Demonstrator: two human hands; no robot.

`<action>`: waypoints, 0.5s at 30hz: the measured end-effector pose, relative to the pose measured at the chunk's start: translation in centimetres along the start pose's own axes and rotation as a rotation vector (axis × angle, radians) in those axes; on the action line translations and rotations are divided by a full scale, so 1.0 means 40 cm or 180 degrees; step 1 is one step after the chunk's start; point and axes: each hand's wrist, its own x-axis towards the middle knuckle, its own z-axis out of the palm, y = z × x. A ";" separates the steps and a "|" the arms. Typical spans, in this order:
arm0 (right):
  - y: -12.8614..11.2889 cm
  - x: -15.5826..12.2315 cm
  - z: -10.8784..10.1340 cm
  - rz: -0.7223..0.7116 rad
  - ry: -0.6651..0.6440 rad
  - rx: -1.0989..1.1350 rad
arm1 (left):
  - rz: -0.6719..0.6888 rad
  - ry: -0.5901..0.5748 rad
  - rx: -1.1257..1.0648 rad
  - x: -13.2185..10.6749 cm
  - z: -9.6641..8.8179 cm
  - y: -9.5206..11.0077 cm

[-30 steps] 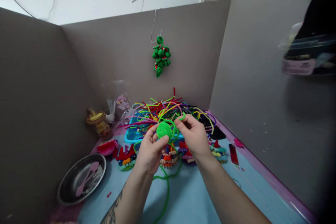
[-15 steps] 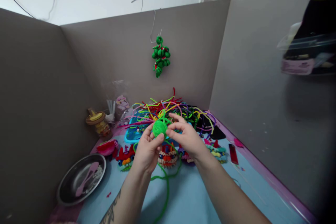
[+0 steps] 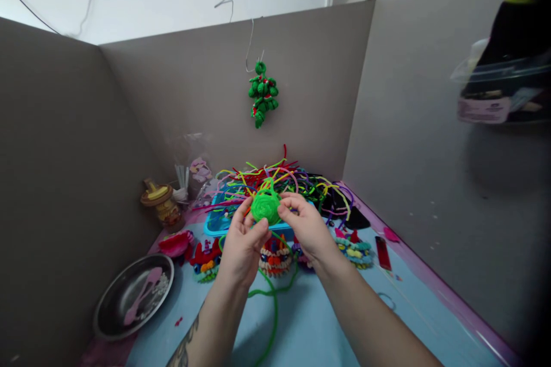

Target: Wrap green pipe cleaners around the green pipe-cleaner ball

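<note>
At 8 o'clock of the view, a round, shiny metal bowl point(image 3: 112, 301) was seen on the pale blue table cover point(image 3: 310, 321), w/ a pink plastic spoon point(image 3: 140, 293) and small whitish bits lying in it. At 10 o'clock of the bowl, a squat clear jar point(image 3: 161, 206) w/ a yellow lid was stood by the matt grey cardboard wall point(image 3: 64, 155).

The left hand point(image 3: 241, 249) and right hand point(image 3: 307, 229) were held close together near centre. Each was pinched, thumb & fingertips, on the green coil point(image 3: 266, 206): the left at its 8 o'clock edge, the right at its 3 o'clock edge. The coil was held up off the table, in front of the blue tray point(image 3: 213, 225). It was a bright, fuzzy pipe cleaner wound into a flat round spiral. Its loose tail point(image 3: 274, 312) was hung down at 6 o'clock onto the cover.

At 12 o'clock of the coil, a tangled pipe-cleaner heap point(image 3: 279, 175) in mixed colours was piled over the tray. Higher up, a knobbly green ornament point(image 3: 262, 92) was hung on a wire hook.

At 4 o'clock of the coil, a teal & yellow fuzzy figure point(image 3: 356, 249) and a flat red oblong point(image 3: 381, 252) were laid. At 2 o'clock of the view, a clear plastic tub point(image 3: 499, 83) was seen, blurred.
</note>
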 end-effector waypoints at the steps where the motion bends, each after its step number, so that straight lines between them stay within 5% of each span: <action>1: 0.000 0.006 -0.011 -0.0123 0.0032 -0.0091 | -0.0037 -0.0002 0.0030 0.001 -0.002 0.003; 5: -0.011 0.023 -0.061 -0.0525 -0.0065 -0.0562 | -0.0007 0.0137 0.0548 0.014 -0.019 0.006; 10: -0.046 0.008 -0.080 -0.0988 -0.0858 -0.1270 | 0.1089 0.0150 0.1495 0.030 -0.046 0.000; 15: -0.066 -0.010 -0.062 -0.1207 -0.1187 -0.1557 | 0.0793 -0.0246 0.1538 0.024 -0.042 0.012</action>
